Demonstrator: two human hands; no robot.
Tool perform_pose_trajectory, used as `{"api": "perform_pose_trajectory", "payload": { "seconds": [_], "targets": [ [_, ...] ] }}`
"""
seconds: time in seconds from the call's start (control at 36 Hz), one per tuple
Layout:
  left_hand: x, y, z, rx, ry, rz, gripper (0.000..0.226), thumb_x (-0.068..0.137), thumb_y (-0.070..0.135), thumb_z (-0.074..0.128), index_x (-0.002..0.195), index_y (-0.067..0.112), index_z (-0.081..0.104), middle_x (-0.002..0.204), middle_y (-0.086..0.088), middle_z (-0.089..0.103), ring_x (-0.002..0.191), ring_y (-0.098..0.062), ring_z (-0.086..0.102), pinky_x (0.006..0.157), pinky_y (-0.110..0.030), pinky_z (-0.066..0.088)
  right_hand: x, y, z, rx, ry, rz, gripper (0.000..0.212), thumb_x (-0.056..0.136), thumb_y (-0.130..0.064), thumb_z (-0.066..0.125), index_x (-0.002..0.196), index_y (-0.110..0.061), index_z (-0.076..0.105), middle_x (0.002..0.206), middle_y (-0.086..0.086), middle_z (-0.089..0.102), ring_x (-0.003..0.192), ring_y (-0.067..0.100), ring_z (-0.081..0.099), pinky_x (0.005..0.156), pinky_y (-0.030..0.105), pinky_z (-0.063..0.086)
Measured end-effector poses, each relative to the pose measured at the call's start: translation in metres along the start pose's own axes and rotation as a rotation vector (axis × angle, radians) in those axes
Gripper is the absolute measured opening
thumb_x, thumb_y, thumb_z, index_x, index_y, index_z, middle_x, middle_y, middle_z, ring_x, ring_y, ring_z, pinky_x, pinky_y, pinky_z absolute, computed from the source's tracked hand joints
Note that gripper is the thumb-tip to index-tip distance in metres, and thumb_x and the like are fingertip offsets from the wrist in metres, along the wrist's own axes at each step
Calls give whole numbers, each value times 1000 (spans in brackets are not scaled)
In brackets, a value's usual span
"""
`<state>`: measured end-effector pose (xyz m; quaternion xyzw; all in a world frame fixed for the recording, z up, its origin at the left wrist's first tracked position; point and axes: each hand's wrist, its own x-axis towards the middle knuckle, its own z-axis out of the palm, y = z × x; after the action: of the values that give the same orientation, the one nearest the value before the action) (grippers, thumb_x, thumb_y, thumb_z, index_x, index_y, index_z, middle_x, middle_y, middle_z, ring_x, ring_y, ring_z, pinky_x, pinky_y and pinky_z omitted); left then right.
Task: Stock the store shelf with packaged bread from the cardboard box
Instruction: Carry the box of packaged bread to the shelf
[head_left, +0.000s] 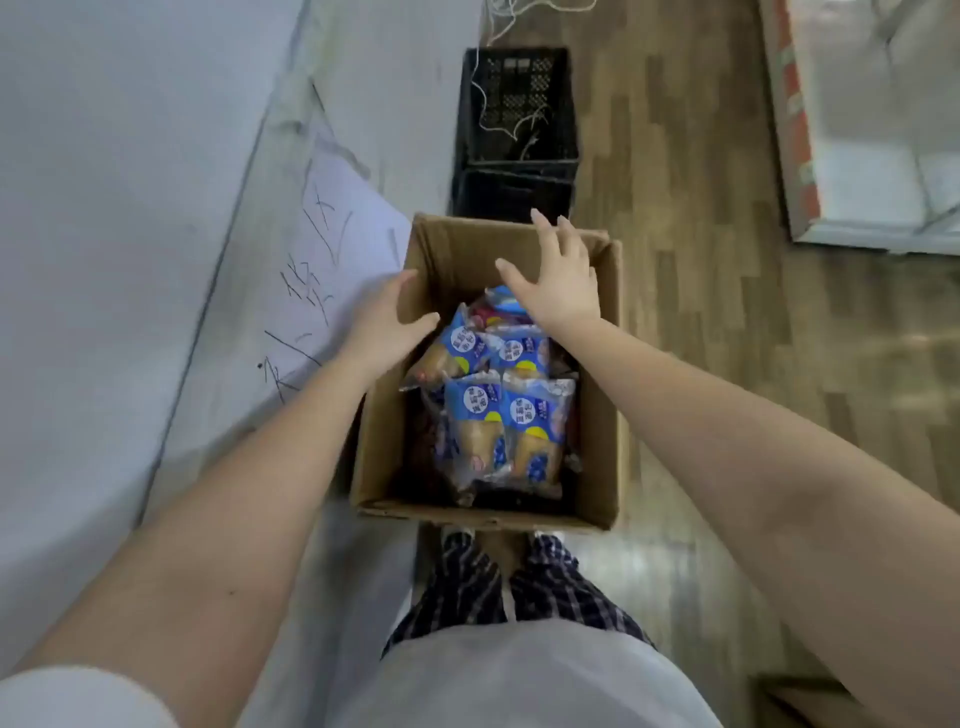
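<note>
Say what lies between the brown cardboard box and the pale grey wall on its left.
A white paper sheet with black handwriting, seen in the head view.

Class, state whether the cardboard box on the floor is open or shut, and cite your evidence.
Open: the cardboard box has no flaps covering its top, and blue bread packets show inside.

I see a cardboard box (488, 364) of plain brown, matt board. The bread packs (511, 431) inside are glossy clear-and-blue plastic film that catches the light. Behind stands a black plastic crate (519, 130) with perforated walls. The floor (701, 312) is wood-look plank with a slight sheen. My trousers (467, 587) are checked cloth.
</note>
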<state>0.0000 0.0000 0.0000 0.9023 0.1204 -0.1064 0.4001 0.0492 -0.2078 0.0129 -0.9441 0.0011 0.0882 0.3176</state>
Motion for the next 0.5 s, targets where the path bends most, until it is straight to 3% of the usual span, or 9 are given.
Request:
{"api": "perform_pose_trajectory", "payload": {
  "seconds": [0.19,0.31,0.42,0.5],
  "targets": [
    [-23,-38,20,50,164,9,68,84,12,64,145,8,34,147,-12,39,135,-24,37,113,-30,28,-39,36,14,-126,150,160,78,89,-56,49,151,-23,15,159,6,12,146,27,10,118,46,15],
    [-33,-43,25,46,190,-56,75,87,8,61,150,9,22,153,-11,31,137,-25,35,110,-26,26,-63,51,18,-74,207,335,79,88,-55,50,151,-24,14,158,6,15,144,29,17,115,47,22],
    [-37,-47,27,40,193,-77,78,87,4,60,152,15,19,154,-7,30,135,-25,39,108,-30,31,-86,65,20,-43,159,444,74,89,-51,53,149,-35,13,155,6,21,133,32,38,95,46,42],
    [-35,-49,29,-14,208,-120,79,86,4,61,152,15,20,152,-8,36,134,-24,41,109,-32,34,-95,71,16,-30,144,484,76,90,-42,55,150,-35,9,146,8,36,119,31,52,84,41,46]
  ]
}}
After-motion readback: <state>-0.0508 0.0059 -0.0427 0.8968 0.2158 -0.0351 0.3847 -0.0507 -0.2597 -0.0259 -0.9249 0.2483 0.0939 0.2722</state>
